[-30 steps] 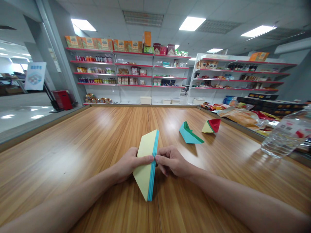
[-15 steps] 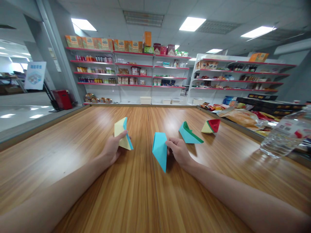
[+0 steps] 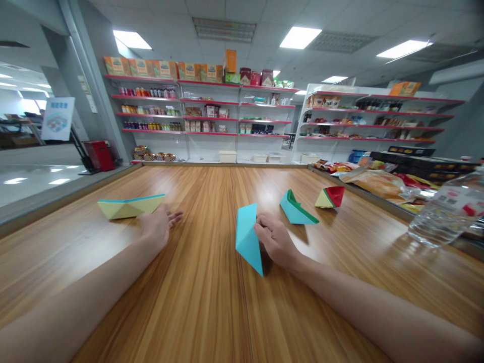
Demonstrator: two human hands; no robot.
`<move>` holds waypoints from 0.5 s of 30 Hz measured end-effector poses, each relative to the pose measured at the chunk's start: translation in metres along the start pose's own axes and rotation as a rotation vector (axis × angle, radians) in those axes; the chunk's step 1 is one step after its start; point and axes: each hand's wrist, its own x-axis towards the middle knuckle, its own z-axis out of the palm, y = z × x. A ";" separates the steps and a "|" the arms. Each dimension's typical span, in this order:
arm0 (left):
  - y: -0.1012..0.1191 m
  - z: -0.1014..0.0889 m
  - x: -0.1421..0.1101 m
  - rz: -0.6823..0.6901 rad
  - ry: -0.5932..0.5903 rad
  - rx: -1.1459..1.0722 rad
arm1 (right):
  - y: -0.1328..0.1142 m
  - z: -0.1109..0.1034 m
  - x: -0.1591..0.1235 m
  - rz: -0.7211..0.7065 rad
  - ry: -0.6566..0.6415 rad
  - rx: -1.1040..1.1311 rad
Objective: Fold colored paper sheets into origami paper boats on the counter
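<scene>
A yellow paper boat (image 3: 128, 207) with a blue upper edge rests on the table at the left. Just right of it is my left hand (image 3: 156, 225), fingers stretched out and holding nothing; whether its back touches the boat I cannot tell. My right hand (image 3: 275, 238) pinches the edge of a light blue paper boat (image 3: 247, 237), tilted on end near the table's middle. Beyond that hand stand a blue-and-green paper boat (image 3: 298, 210) and, farther right, a smaller folded paper piece (image 3: 329, 197) in red, green and yellow.
A large clear plastic bottle (image 3: 446, 212) stands at the right edge of the wooden table (image 3: 204, 302). Bagged snacks (image 3: 372, 184) and dark boxes (image 3: 412, 166) lie past the table's right rim. Stocked shelves (image 3: 209, 101) line the back.
My left hand has let go of the yellow paper boat, which now lies farther left on the table. The light blue boat in my right hand has turned slightly.
</scene>
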 end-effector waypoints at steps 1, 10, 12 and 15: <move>-0.001 0.003 -0.010 0.045 -0.012 0.055 | -0.004 0.000 0.000 -0.045 -0.038 -0.008; -0.003 0.015 -0.101 1.070 -1.235 0.970 | 0.018 -0.023 0.013 -0.097 0.119 -0.760; -0.005 0.013 -0.102 1.082 -1.336 1.035 | 0.034 -0.035 0.016 0.016 0.082 -1.037; -0.007 0.011 -0.094 1.063 -1.321 1.060 | 0.053 -0.046 0.017 0.207 0.000 -1.246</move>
